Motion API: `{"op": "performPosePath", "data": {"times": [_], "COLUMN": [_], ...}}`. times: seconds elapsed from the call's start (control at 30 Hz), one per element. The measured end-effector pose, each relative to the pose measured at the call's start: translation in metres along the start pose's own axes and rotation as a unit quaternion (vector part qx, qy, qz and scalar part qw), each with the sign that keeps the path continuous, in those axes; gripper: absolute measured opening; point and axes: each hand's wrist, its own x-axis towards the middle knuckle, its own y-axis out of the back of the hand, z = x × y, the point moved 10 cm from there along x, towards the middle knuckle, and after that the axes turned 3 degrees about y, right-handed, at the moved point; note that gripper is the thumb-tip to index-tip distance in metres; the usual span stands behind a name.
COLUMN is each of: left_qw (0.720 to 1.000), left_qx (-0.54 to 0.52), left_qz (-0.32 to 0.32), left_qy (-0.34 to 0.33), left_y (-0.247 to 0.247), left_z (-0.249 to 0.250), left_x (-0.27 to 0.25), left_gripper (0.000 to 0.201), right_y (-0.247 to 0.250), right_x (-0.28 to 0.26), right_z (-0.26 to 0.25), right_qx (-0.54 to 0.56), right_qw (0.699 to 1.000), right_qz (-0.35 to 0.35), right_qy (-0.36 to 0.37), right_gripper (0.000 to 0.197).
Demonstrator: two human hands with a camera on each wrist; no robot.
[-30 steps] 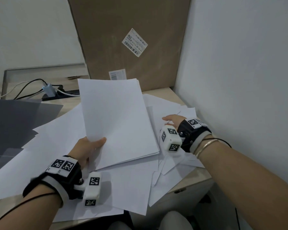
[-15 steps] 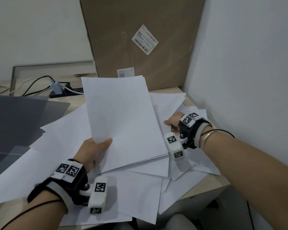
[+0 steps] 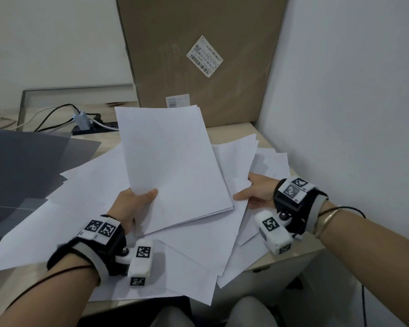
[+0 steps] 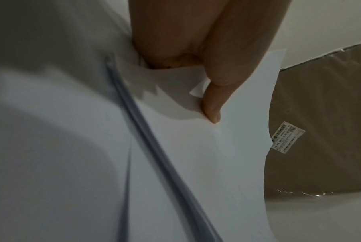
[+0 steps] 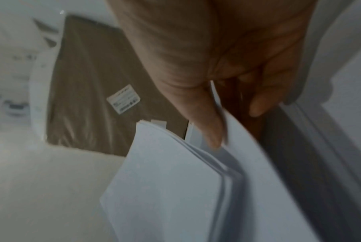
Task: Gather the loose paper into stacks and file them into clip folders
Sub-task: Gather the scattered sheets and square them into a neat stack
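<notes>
My left hand [image 3: 141, 198] grips the near left corner of a stack of white paper [image 3: 172, 166] and holds it tilted above the desk, thumb on top. In the left wrist view the thumb [image 4: 212, 104] presses on the stack [image 4: 196, 163]. My right hand [image 3: 247, 193] pinches a loose sheet [image 3: 236, 161] just right of the stack. In the right wrist view the sheet [image 5: 258, 163] is held between thumb [image 5: 208, 127] and fingers [image 5: 260, 104], beside the stack [image 5: 165, 172]. Several loose sheets [image 3: 194, 251] lie scattered underneath.
Dark grey folders [image 3: 21, 166] lie at the left of the desk [image 3: 291, 256]. A tall cardboard box [image 3: 198, 55] leans against the back wall. A charger with cables [image 3: 80, 119] sits at the back left. A white wall [image 3: 352, 114] closes the right side.
My right hand has gone from resting on the loose sheets to pinching one and has drawn nearer to the stack's right edge. The left hand keeps its hold on the stack.
</notes>
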Motion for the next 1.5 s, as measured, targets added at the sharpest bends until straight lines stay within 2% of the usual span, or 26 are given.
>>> {"op": "performPosePath", "data": {"times": [0.07, 0.27, 0.37, 0.43, 0.5, 0.57, 0.7, 0.8, 0.9, 1.03, 1.1, 1.17, 1.23, 1.33, 1.4, 1.5], "left_qw": [1.000, 0.994, 0.992, 0.994, 0.997, 0.997, 0.994, 0.993, 0.992, 0.996, 0.997, 0.995, 0.992, 0.991, 0.991, 0.992], "left_qx": [-0.013, -0.048, -0.047, -0.063, -0.065, -0.071, -0.063, -0.060, -0.046, 0.000, 0.035, 0.085, 0.110, 0.118, 0.121, 0.118], "left_qz": [0.010, 0.089, 0.109, 0.083, 0.035, -0.016, -0.081, -0.098, -0.111, -0.071, -0.036, -0.013, 0.003, 0.010, 0.016, 0.021], "left_qy": [0.002, -0.041, -0.046, -0.029, -0.010, 0.009, 0.029, 0.028, 0.037, 0.053, 0.064, 0.059, 0.056, 0.058, 0.052, 0.039], "left_y": [0.004, 0.041, 0.060, 0.059, 0.045, 0.025, -0.009, -0.024, -0.032, -0.022, -0.010, 0.002, 0.011, 0.017, 0.020, 0.023], "left_z": [0.001, 0.018, 0.019, 0.014, 0.008, 0.006, 0.005, 0.003, -0.001, -0.006, -0.011, -0.016, -0.021, -0.023, -0.021, -0.016], "left_x": [-0.002, -0.016, -0.026, -0.033, -0.042, -0.051, -0.066, -0.071, -0.073, -0.068, -0.064, -0.058, -0.053, -0.053, -0.054, -0.058], "left_gripper": [0.030, 0.036, 0.036, 0.033, 0.021, 0.017, 0.026, 0.029, 0.031, 0.024, 0.028, 0.037, 0.031, 0.021, 0.010, 0.015], "right_y": [0.006, 0.052, 0.068, 0.067, 0.061, 0.050, 0.027, 0.012, -0.001, -0.014, -0.019, -0.022, -0.025, -0.021, -0.012, 0.000], "right_x": [0.002, -0.009, -0.020, -0.030, -0.032, -0.033, -0.036, -0.039, -0.039, -0.042, -0.042, -0.042, -0.040, -0.042, -0.041, -0.033], "right_z": [0.004, 0.029, 0.046, 0.048, 0.048, 0.044, 0.034, 0.032, 0.034, 0.042, 0.046, 0.049, 0.050, 0.048, 0.048, 0.054], "right_qx": [-0.028, 0.065, 0.186, 0.260, 0.315, 0.342, 0.333, 0.318, 0.278, 0.263, 0.253, 0.247, 0.268, 0.303, 0.311, 0.256], "right_qw": [0.999, 0.976, 0.946, 0.922, 0.903, 0.896, 0.906, 0.915, 0.933, 0.947, 0.956, 0.962, 0.959, 0.947, 0.942, 0.955], "right_qz": [0.046, 0.208, 0.262, 0.283, 0.287, 0.275, 0.250, 0.237, 0.219, 0.177, 0.144, 0.114, 0.092, 0.100, 0.118, 0.134], "right_qy": [0.000, 0.028, 0.037, 0.045, 0.056, 0.066, 0.068, 0.066, 0.060, 0.043, 0.028, 0.010, -0.007, -0.030, -0.040, -0.073], "right_gripper": [0.034, 0.029, 0.027, 0.022, 0.026, 0.031, 0.030, 0.015, 0.017, 0.018, 0.013, 0.018, 0.018, 0.004, 0.009, 0.016]}}
